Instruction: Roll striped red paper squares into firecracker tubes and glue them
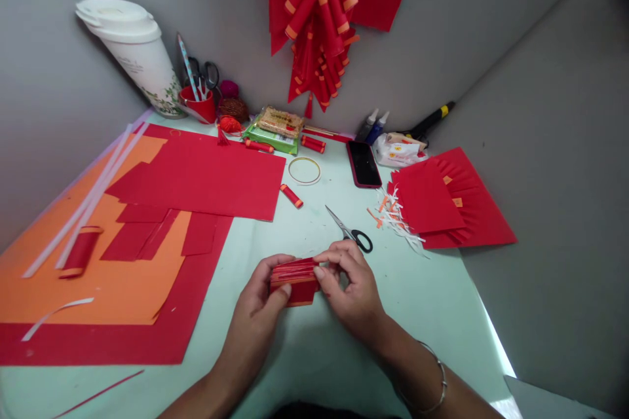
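A stack of small red paper pieces with orange edges [301,292] is held above the pale green table [304,373], low in the middle of the view. My left hand [259,298] grips its left side, thumb on the front face and fingers behind. At the upper right corner, my right hand [351,285] pinches the stack's edge between thumb and fingers. Just beyond my right hand lie scissors [350,230] with black handles, their blades pointing away to the left.
Red sheets [211,173] and orange sheets [142,294] cover the left side. Toward the back are a white cup [135,55], a red pen holder [199,107], snack packets [279,127] and a phone [363,163]. Folded red paper [427,196] and paper shreds [393,216] lie right.
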{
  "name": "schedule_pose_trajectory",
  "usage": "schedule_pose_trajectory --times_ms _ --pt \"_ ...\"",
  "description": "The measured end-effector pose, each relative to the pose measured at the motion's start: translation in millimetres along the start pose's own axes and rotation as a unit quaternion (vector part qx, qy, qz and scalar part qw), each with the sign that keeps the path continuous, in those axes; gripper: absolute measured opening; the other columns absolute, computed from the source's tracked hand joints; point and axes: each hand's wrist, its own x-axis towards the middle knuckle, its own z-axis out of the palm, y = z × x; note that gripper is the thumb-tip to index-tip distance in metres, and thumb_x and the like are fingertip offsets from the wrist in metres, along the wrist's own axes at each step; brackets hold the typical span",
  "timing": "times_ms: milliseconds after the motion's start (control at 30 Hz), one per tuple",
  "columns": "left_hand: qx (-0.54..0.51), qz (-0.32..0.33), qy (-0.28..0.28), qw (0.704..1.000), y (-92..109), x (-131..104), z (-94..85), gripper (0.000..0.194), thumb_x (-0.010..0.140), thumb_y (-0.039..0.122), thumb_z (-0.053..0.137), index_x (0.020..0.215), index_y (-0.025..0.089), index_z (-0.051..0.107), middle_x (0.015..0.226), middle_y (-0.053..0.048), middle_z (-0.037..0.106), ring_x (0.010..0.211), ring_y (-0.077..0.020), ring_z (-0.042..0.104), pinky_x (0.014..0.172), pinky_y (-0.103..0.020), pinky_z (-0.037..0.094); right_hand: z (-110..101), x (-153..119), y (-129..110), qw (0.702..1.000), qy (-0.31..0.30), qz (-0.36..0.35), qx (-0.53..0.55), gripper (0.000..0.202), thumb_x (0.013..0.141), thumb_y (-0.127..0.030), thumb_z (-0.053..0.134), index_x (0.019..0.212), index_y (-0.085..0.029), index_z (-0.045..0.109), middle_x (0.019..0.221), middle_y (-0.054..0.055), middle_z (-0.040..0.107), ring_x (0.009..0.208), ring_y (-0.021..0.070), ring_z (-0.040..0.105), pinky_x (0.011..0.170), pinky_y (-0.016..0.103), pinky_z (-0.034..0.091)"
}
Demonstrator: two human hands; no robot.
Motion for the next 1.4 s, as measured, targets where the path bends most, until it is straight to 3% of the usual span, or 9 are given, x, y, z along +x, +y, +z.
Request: schedule_pose_trajectory --times_ms 133,300,400,500,667,800,1067,1233,1400 --pt "0.024 0.002 -0.003 1.000 2.3 2.4 1.4 0.036 0.079 0.026 0.062 0.115 0.022 0.056 0.121 -0.010 0.069 0.112 -0.0301 0.065 0.098 -0.042 0.048 -3.8 1.2 0.8 1.000 -0.013 0.012 -0.012 0.017 0.085 -0.017 0.063 0.100 -0.024 0.066 0.101 0.004 0.055 0.067 0.0133 0.055 0.065 0.031 0.051" --pt "0.054 0.011 0.004 0.998 2.5 1.2 1.6 0.033 0.083 0.028 0.058 0.115 0.022 0.057 0.119 -0.011 0.070 0.110 -0.0299 0.067 0.097 -0.043 0.049 -8.8 4.2 -0.3 0.993 -0.102 0.056 0.004 0.048 0.081 -0.013 0.064 0.126 -0.026 0.057 0.108 0.004 0.057 0.064 0.0116 0.054 0.064 0.030 0.051" --pt "0.087 0.064 0.031 0.994 -2.7 -4.7 0.3 0.028 0.087 0.031 0.058 0.113 0.023 0.059 0.116 -0.009 0.070 0.108 -0.0286 0.067 0.096 -0.041 0.049 -8.2 3.0 -2.7 0.987 -0.160 0.016 -0.012 0.036 0.085 -0.016 0.064 0.120 -0.025 0.064 0.097 0.003 0.062 0.063 0.0124 0.054 0.063 0.029 0.051" --pt "0.111 0.121 0.048 0.985 -9.3 -7.8 -1.0 0.025 0.089 0.033 0.057 0.113 0.024 0.059 0.115 -0.008 0.069 0.110 -0.0280 0.065 0.098 -0.041 0.047 -5.3 1.2 -2.2 0.988 -0.145 -0.041 -0.017 0.026 0.090 -0.018 0.061 0.114 -0.024 0.068 0.099 0.005 0.066 0.070 0.0147 0.059 0.066 0.029 0.052" --pt "0.077 0.057 0.018 0.995 -9.1 -2.3 -1.3 0.032 0.090 0.035 0.057 0.120 0.024 0.054 0.126 -0.009 0.064 0.120 -0.0290 0.060 0.105 -0.046 0.041 -1.1 1.2 3.7 0.985 -0.166 -0.035 -0.039 0.030 0.088 -0.018 0.065 0.118 -0.022 0.066 0.104 0.007 0.065 0.081 0.0169 0.062 0.074 0.030 0.054" --pt "0.061 0.044 0.000 0.997 -5.0 0.0 -0.7 0.030 0.091 0.033 0.055 0.119 0.024 0.054 0.125 -0.008 0.063 0.117 -0.0275 0.061 0.105 -0.046 0.041 0.3 0.4 2.2 0.987 -0.156 -0.031 -0.020 0.030 0.089 -0.024 0.065 0.119 -0.020 0.065 0.105 0.007 0.065 0.082 0.0173 0.063 0.075 0.031 0.054" --pt "0.079 0.043 -0.003 0.996 -5.7 0.5 1.8 0.029 0.091 0.030 0.052 0.119 0.023 0.053 0.128 -0.010 0.061 0.124 -0.0286 0.054 0.110 -0.050 0.035 4.5 -3.2 0.1 0.987 -0.156 -0.031 -0.009 0.027 0.103 -0.027 0.043 0.112 -0.021 0.068 0.103 0.007 0.064 0.098 0.0195 0.062 0.090 0.035 0.050" --pt "0.059 0.042 0.013 0.997 -5.2 -0.9 2.9 0.038 0.088 0.025 0.051 0.126 0.023 0.048 0.132 -0.012 0.060 0.130 -0.0282 0.052 0.114 -0.051 0.032 6.8 -4.0 1.0 0.983 -0.168 -0.061 -0.035 0.025 0.101 -0.026 0.046 0.116 -0.019 0.065 0.107 0.009 0.064 0.099 0.0209 0.062 0.089 0.036 0.051" --pt "0.075 0.065 0.028 0.995 -5.3 -1.2 4.2 0.042 0.089 0.030 0.053 0.130 0.024 0.047 0.130 -0.013 0.061 0.128 -0.0285 0.054 0.112 -0.051 0.035 10.8 -5.9 7.3 0.980 -0.140 -0.127 -0.063 0.024 0.100 -0.020 0.048 0.119 -0.019 0.063 0.107 0.009 0.066 0.100 0.0213 0.063 0.088 0.035 0.052"
